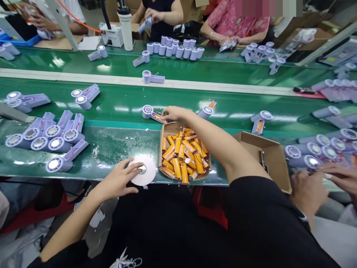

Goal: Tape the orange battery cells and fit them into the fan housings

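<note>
My left hand has its fingers spread over a flat white roll near the bench's front edge. Its fingertips lie at the roll's centre hole. Reaching across to the belt, my right hand has its fingers closed at the handle end of a lilac handheld fan housing. Orange shows inside that open handle, and the fingertips are partly hidden. Below my right forearm stands a cardboard box full of orange-wrapped cylindrical batteries.
Several fan housings are grouped at left. Another housing lies beyond my right forearm, and one sits farther right. A second cardboard box stands beside a co-worker's hands. Other people work across the green belt.
</note>
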`<state>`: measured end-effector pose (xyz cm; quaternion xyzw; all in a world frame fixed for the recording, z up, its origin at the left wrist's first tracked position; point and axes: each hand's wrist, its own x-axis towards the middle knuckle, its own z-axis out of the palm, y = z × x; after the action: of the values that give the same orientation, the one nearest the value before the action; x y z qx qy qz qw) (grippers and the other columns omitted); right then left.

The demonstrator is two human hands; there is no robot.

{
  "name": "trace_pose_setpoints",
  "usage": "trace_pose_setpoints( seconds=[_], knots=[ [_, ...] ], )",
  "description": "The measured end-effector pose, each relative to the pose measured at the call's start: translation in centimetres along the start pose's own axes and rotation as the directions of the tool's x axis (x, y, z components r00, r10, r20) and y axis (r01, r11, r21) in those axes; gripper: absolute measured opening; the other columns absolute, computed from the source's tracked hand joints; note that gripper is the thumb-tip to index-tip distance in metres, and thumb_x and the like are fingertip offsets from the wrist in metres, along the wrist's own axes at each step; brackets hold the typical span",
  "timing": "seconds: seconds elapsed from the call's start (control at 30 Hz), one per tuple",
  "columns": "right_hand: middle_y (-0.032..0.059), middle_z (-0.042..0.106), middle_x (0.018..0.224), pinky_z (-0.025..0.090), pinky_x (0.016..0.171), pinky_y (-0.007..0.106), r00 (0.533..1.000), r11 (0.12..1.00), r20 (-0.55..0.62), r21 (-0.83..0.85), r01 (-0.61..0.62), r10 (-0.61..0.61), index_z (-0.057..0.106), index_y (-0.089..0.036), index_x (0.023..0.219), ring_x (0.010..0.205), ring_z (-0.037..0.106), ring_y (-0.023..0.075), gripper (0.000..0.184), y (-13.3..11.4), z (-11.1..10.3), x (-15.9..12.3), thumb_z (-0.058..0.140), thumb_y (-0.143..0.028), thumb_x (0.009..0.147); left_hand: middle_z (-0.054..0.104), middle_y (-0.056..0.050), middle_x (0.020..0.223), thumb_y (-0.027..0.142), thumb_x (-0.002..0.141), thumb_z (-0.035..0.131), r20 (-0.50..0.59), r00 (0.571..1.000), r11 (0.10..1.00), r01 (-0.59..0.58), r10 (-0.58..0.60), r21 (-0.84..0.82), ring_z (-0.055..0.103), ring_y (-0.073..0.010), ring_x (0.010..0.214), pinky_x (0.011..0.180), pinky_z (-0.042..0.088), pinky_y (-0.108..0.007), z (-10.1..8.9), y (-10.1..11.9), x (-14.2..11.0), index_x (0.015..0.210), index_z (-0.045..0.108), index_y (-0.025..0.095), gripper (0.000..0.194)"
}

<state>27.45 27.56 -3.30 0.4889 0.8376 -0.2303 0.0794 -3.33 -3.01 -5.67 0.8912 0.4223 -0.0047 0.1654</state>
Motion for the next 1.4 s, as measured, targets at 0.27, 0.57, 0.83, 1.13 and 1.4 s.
trace_pose_setpoints(
  seconds=[0.27,0.57,0.83,1.13,1.4],
  knots=[
    [0.0140,0.082,0.116,0.047,0.084,0.033,0.927,0.998,-0.373,0.054,-0.021,0.040,0.082,-0.014,0.123,0.103,0.072,0.0267,0.043,-4.7,-2.0,-6.6,0.070,-0.051,0.105,0.076,-0.014,0.137,0.030,0.095,0.082,-0.462,0.885,0.996,-0.011,0.049,0.084,0.056,-0.0412,0.144,0.118,0.054,-0.060,-4.2,-1.2,-3.1,0.135,0.069,0.022,0.043],
    [-0.0005,0.071,0.064,0.038,0.062,0.025,0.754,0.673,0.034,0.478,0.565,-0.656,0.075,-0.017,0.076,0.057,0.059,0.0100,0.042,-17.1,6.8,-21.5,0.069,-0.044,0.108,0.078,-0.009,0.130,0.004,0.089,0.076,-0.769,0.629,0.993,-0.044,0.112,0.109,0.046,-0.0390,0.160,0.124,0.048,-0.069,-3.5,0.3,-1.3,0.132,0.067,0.030,0.051],
    [0.0094,0.082,0.096,0.036,0.063,0.031,0.876,0.882,0.190,-0.084,0.464,-0.443,0.083,-0.022,0.117,0.081,0.073,0.0235,0.044,-13.9,6.0,-21.7,0.063,-0.059,0.109,0.079,-0.009,0.131,0.009,0.086,0.078,-0.858,0.513,0.999,0.035,-0.035,-0.020,0.065,-0.0360,0.136,0.114,0.052,-0.061,-1.5,-2.1,-0.2,0.134,0.070,0.031,0.053],
    [0.0179,0.072,0.136,0.049,0.100,0.045,0.945,0.928,-0.058,-0.217,0.302,-0.321,0.081,-0.020,0.127,0.128,0.060,0.0350,0.032,-4.9,4.7,-13.6,0.057,-0.020,0.105,0.078,-0.008,0.131,0.007,0.081,0.075,-0.811,0.580,0.997,0.030,-0.077,-0.073,0.065,-0.0345,0.134,0.116,0.051,-0.061,0.4,-0.7,0.3,0.132,0.068,0.030,0.056],
    [0.0148,0.075,0.133,0.045,0.112,0.052,0.923,0.923,0.102,-0.070,0.379,-0.371,0.079,-0.022,0.132,0.130,0.061,0.0357,0.035,-4.0,4.7,-11.9,0.057,-0.031,0.105,0.078,-0.008,0.133,0.008,0.083,0.072,-0.794,0.605,0.998,0.014,-0.058,-0.062,0.066,-0.0327,0.131,0.117,0.050,-0.059,0.4,-0.5,0.9,0.134,0.066,0.031,0.056]
  ],
)
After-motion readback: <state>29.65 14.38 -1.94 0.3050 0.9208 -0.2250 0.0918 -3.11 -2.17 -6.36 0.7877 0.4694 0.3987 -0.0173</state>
